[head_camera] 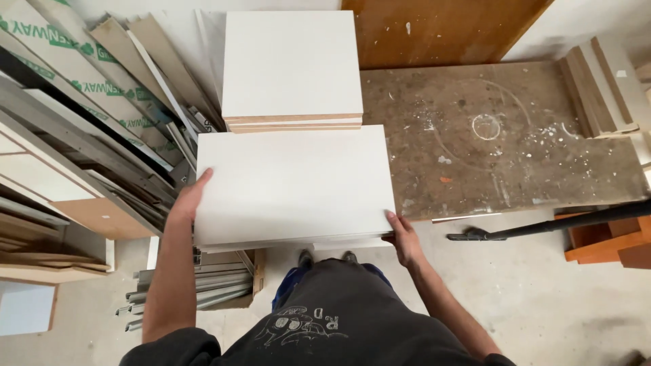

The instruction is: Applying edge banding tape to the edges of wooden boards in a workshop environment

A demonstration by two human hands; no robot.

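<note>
Two hands, left hand (190, 195) and right hand (403, 238), grip a white panel (295, 184), fingertips hidden under its edges.

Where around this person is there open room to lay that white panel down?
The stained brown board is mostly bare between the stack of white panels and the timber offcuts. Bare concrete floor lies below the black bar. The left is crowded with leaning boards and metal strips. Both hands, left and right, hold the white panel.

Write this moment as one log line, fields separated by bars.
left hand: grips left edge of white panel | right hand: grips its near right corner | beyond: panel stack | right: stained board
</note>
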